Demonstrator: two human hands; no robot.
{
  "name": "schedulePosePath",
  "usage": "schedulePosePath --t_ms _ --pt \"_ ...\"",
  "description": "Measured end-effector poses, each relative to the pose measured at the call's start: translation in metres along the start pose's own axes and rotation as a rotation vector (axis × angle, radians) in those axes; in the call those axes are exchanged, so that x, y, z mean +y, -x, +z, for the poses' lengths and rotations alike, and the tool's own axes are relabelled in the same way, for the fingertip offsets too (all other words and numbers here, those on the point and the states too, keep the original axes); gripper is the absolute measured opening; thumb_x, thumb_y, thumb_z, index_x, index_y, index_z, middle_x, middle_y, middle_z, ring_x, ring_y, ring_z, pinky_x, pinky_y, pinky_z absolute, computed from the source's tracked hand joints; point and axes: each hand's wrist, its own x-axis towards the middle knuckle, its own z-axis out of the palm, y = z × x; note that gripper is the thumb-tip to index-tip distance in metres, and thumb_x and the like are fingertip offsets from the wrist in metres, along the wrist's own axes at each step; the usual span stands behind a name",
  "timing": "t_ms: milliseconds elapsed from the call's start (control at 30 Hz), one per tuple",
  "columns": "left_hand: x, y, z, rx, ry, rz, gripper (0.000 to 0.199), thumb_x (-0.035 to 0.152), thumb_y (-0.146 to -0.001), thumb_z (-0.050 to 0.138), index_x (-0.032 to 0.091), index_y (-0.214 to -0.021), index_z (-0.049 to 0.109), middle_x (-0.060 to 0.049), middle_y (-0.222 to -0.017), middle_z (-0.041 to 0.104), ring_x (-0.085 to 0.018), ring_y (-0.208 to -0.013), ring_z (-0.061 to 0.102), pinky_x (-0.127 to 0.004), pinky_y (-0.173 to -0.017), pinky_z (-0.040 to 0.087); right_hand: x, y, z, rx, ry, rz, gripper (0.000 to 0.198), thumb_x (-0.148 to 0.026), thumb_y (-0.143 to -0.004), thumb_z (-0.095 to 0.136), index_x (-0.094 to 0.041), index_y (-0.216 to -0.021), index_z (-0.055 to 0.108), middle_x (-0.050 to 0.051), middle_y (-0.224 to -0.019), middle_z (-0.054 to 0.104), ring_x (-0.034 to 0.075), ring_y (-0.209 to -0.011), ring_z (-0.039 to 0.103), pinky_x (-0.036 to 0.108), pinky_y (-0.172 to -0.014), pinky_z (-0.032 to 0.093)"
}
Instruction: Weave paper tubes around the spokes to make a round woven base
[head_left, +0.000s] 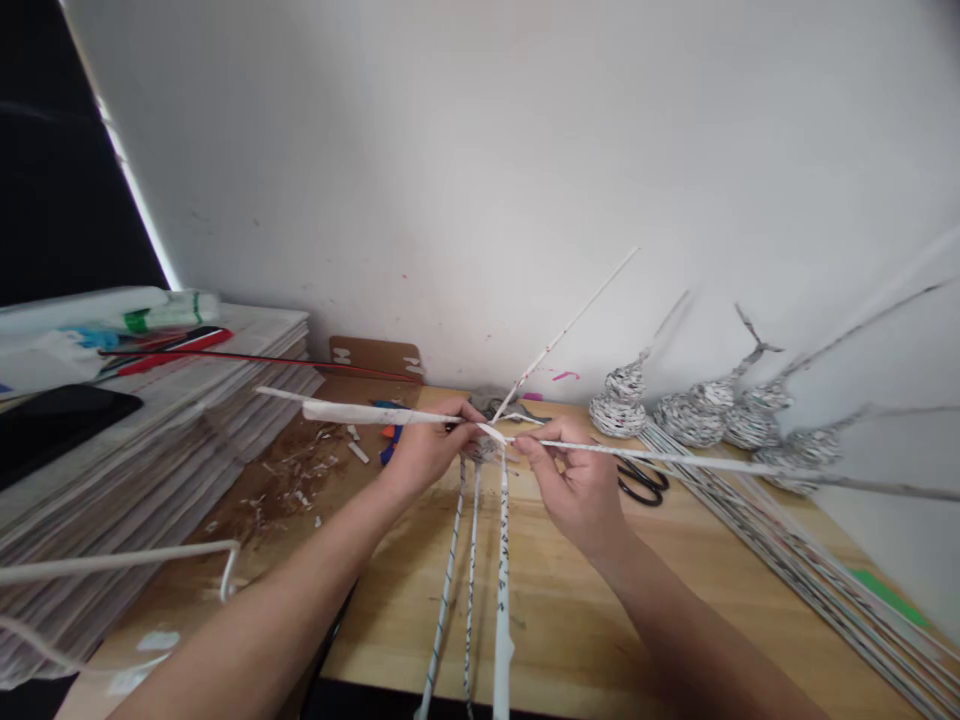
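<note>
Several rolled paper tubes meet between my hands over the wooden table. My left hand [435,445] pinches them near the crossing, beside a white tube [375,414] that sticks out to the left. With thumb and fingers, my right hand [574,475] grips a long paper tube [694,460] stretching to the right. One thin tube [570,325] slants up toward the wall. Printed tubes hang toward me, among them a wide one [503,560] and a striped one [448,590]. What lies just under the crossing is partly hidden by my fingers.
Woven paper gourd shapes [619,405] stand along the wall at right. Black-handled scissors [643,482] lie beside my right hand. A bundle of paper tubes [787,570] runs down the table's right side. Stacked paper [247,420], a phone [64,425] and paper scraps [300,490] are at left.
</note>
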Motion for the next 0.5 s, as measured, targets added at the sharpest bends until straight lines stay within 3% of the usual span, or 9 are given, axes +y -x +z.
schedulePosePath --t_ms 200,400,500 --pt "-0.02 -0.004 -0.007 0.055 0.12 -0.093 0.015 0.03 -0.072 0.073 0.016 -0.073 0.068 -0.001 -0.069 0.069 -0.014 -0.059 0.064 -0.024 -0.057 0.055 0.009 0.002 -0.018 0.112 -0.171 0.206 0.019 -0.035 -0.085 0.068 -0.017 -0.081 0.064 0.004 -0.076 0.072 0.014 -0.062 0.063 0.025 -0.058 0.051" --pt "-0.038 -0.008 -0.018 0.116 0.267 -0.16 0.025 0.037 -0.067 0.08 0.016 -0.075 0.068 -0.001 -0.071 0.069 -0.015 -0.064 0.067 -0.026 -0.062 0.059 0.057 0.03 -0.027 0.141 -0.551 0.664 0.03 -0.04 -0.073 0.08 -0.015 -0.082 0.065 0.006 -0.074 0.072 0.019 -0.064 0.069 0.024 -0.046 0.052" --pt "-0.037 -0.009 -0.019 0.126 0.26 -0.165 0.024 0.035 -0.066 0.081 0.016 -0.073 0.068 -0.001 -0.07 0.069 -0.014 -0.062 0.066 -0.024 -0.059 0.057 0.071 0.037 -0.026 0.102 -0.592 0.688 0.028 -0.039 -0.073 0.08 -0.015 -0.081 0.068 0.008 -0.075 0.073 0.021 -0.064 0.071 0.026 -0.045 0.054"
